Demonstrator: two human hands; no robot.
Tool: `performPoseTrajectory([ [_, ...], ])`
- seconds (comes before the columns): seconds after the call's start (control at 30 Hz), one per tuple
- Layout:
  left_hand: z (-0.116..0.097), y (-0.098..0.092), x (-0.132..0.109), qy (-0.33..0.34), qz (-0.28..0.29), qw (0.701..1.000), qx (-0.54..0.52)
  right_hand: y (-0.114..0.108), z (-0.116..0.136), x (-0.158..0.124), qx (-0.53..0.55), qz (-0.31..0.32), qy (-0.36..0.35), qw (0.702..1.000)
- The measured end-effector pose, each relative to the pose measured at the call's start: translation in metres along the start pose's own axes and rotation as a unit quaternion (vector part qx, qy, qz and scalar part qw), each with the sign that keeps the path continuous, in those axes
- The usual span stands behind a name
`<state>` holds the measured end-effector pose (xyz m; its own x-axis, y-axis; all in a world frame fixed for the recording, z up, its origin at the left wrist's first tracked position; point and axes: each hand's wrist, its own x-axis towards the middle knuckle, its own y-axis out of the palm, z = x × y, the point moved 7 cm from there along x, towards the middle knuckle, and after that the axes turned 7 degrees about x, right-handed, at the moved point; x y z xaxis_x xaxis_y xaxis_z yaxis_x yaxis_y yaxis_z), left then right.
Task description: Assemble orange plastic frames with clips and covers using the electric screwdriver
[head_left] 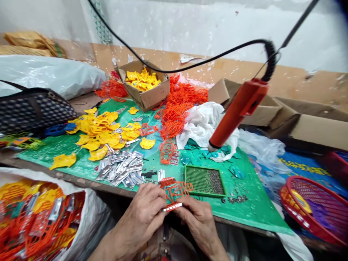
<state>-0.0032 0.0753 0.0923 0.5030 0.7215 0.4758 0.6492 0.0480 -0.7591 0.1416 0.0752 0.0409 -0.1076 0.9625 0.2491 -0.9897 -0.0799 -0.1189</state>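
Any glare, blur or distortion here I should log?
Head view: dark top right corner; bright glints on the silver pieces and green sheet; head view: softness and stretching toward the edges, as on the red basket; head view: the orange frame in the left hand and right hand remains readable.

Red lettering (pixel 174 158) on green sheet (pixel 254 204), yellow lettering (pixel 307 168) on blue sheet (pixel 300 156): both illegible.

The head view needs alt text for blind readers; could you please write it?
Two hands hold an orange lattice piece at a green-covered table. Yellow parts and silver strips lie at left; a red tool hangs at right.
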Motion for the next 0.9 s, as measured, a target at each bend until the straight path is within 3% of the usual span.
performPoseTrajectory([
  [0.1,0.01,0.013,-0.004,-0.042,0.035,0.996,-0.064,0.002,0.004,0.004,0.041,0.033,0.033,0.998],
  [0.2,0.017,0.031,-0.006,-0.113,0.116,0.978,-0.132,0.005,0.003,0.006,0.095,0.049,0.082,0.991],
  [0.3,0.012,0.041,-0.003,-0.133,0.188,0.954,-0.192,0.007,-0.001,0.006,0.11,0.049,0.114,0.986],
  [0.4,0.004,0.04,0.005,-0.138,0.192,0.935,-0.265,0.008,-0.003,0.004,0.093,0.053,0.12,0.987],
  [0.47,0.002,0.037,0.01,-0.152,0.164,0.925,-0.306,-0.001,0.004,0.006,0.048,0.04,0.075,0.995],
  [0.53,0.007,0.037,0.011,-0.202,0.153,0.907,-0.337,-0.026,0.02,0.011,-0.022,-0.026,0.003,0.999],
  [0.6,0.015,0.041,0.008,-0.269,0.164,0.875,-0.368,-0.071,0.039,0.02,-0.091,-0.162,-0.061,0.981],
  [0.67,0.019,0.044,0.004,-0.314,0.172,0.846,-0.395,-0.126,0.061,0.03,-0.146,-0.333,-0.12,0.924],
  [0.73,0.021,0.044,0.003,-0.329,0.163,0.833,-0.415,-0.171,0.078,0.051,-0.168,-0.429,-0.174,0.87],
  [0.8,0.022,0.044,0.002,-0.335,0.143,0.83,-0.422,-0.198,0.083,0.091,-0.161,-0.421,-0.189,0.872],
  [0.9,0.024,0.045,0.0,-0.341,0.114,0.843,-0.399,-0.205,0.071,0.161,-0.045,-0.308,-0.153,0.938],
])
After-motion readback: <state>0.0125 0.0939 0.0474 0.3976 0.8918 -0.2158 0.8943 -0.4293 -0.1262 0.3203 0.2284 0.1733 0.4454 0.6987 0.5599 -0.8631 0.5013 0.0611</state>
